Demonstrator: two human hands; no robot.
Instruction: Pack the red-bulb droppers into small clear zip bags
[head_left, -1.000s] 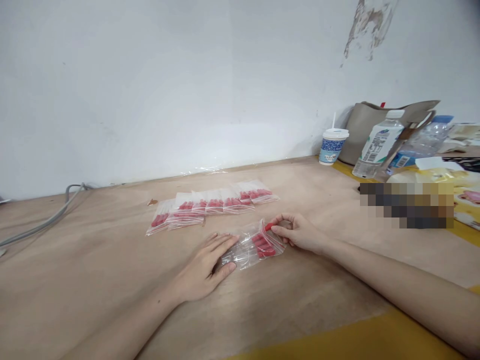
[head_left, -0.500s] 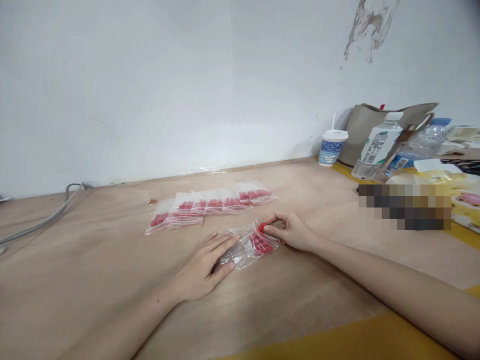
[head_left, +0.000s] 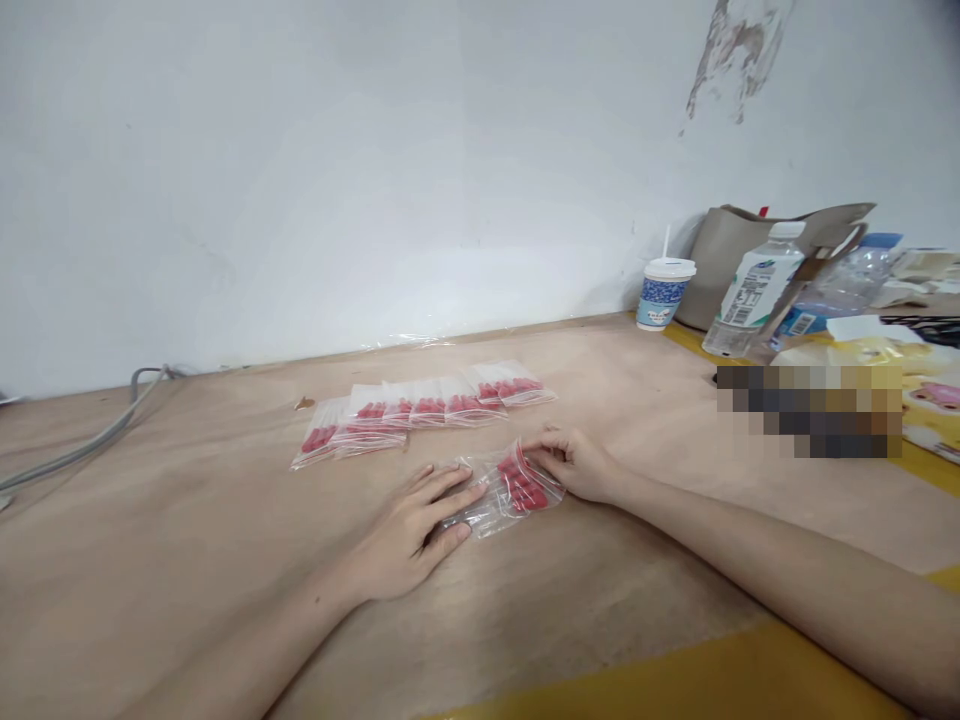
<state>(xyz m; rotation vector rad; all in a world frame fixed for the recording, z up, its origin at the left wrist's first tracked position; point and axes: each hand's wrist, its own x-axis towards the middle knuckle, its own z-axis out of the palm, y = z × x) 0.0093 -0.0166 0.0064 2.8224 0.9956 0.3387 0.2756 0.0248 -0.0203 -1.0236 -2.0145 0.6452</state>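
Observation:
A clear zip-lock bag (head_left: 480,510) lies on the table with several small red pieces (head_left: 526,492) inside, near its right end. My left hand (head_left: 412,525) rests flat across the bag's left part, fingers stretched out and spread. At the bag's right-hand, open end is my right hand (head_left: 577,462), its fingers bent together with the tips at the upper corner of the mouth. Whether a red piece is between those fingertips is hidden. Beyond both hands, filled zip-lock bags (head_left: 427,405) with red pieces overlap in a row.
A paper cup with a straw (head_left: 664,292), a plastic bottle (head_left: 754,290), another bottle (head_left: 847,285) and a grey bag (head_left: 716,265) stand at the back right. Grey cable (head_left: 97,443) runs along the left. A white wall (head_left: 375,180) rises behind the table.
The red piece that showed between my right fingertips is now at the bag's mouth or inside it. My right fingers have shifted slightly; my left hand has hardly moved.

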